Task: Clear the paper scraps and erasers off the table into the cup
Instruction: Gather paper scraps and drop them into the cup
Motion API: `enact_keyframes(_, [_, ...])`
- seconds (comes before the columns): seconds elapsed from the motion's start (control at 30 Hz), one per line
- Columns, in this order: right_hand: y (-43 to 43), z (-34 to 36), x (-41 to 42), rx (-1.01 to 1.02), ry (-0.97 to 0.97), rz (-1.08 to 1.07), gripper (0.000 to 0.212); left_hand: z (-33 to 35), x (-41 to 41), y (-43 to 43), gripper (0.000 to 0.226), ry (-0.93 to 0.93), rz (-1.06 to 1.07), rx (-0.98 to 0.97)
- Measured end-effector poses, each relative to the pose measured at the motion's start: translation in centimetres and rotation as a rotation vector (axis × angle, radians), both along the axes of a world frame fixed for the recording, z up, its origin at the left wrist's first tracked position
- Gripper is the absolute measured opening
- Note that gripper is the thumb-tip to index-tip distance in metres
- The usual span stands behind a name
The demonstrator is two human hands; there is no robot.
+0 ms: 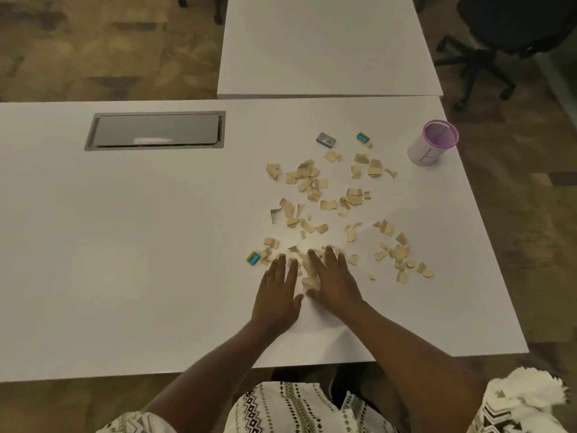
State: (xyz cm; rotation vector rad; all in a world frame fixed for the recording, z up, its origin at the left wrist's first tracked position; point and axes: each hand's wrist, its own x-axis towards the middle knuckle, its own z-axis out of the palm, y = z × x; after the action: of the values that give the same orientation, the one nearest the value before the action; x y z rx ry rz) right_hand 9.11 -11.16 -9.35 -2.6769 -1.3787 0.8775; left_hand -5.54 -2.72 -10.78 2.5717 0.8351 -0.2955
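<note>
Dozens of paper scraps [315, 182] and three erasers [325, 140] remain; both hands [278, 292], flat and spread, corral scraps; cup [432, 143] at two o'clock.

Single head-worn view, angled steeply down over the near table [156, 276].

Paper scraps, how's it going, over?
Both hands, left hand and right hand, flat, raking paper scraps. Three erasers loose. Cup upright, path clear.
</note>
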Motion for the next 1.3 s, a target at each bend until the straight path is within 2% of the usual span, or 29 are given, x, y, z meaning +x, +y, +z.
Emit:
enact_keyframes(0.1, [0.1,-0.1,-0.6,-0.006,-0.036,0.026,0.093,0.2,-3.2,-0.1,0.059,-0.047,0.01,-0.002])
enact_keyframes(0.2, [0.1,-0.1,-1.1,-0.009,-0.054,0.054,0.088,0.1,-6.5,0.6,0.056,-0.053,-0.035,-0.05])
enact_keyframes(0.3, [0.4,-0.2,-1.5,0.012,-0.037,0.051,0.072,-0.4,-8.2,1.6,0.054,-0.031,-0.189,-0.051])
enact_keyframes(0.4, [0.9,-0.3,-1.7,0.047,-0.043,0.046,0.051,-0.5,-8.4,2.6,0.041,-0.07,-0.307,-0.011])
enact_keyframes(0.53, [1.1,-0.4,-1.6,0.081,-0.097,0.034,0.033,-0.4,-8.2,3.1,0.025,-0.041,-0.335,-0.026])
enact_keyframes(0.63, [1.2,-0.3,-1.2,0.107,-0.115,0.024,0.029,-0.7,-8.0,3.4,0.035,-0.004,-0.312,-0.059])
enact_keyframes(0.73, [1.2,-0.2,-0.7,0.125,-0.124,0.038,0.033,-0.8,-7.7,3.5,0.032,-0.007,-0.272,-0.076])
enact_keyframes(0.83, [1.2,0.0,-0.2,0.161,-0.074,0.017,0.033,-0.7,-7.5,3.2,0.028,-0.007,-0.215,-0.099])
enact_keyframes(0.93, [1.4,0.2,0.5,0.237,-0.019,-0.012,0.033,-0.5,-7.5,2.9,0.036,0.005,-0.165,-0.102])
enact_keyframes(1.07, [1.5,0.2,1.5,0.336,0.041,-0.135,0.028,-0.1,-8.2,2.6,0.049,0.013,-0.237,-0.045])
enact_keyframes(1.23, [1.4,1.1,3.1,0.421,0.156,-0.326,0.007,0.9,-8.1,2.4,0.057,0.013,-0.289,0.041])
enact_keyframes(1.3, [1.4,1.4,3.9,0.437,0.234,-0.421,0.011,1.1,-7.1,2.5,0.056,-0.009,-0.279,0.068])
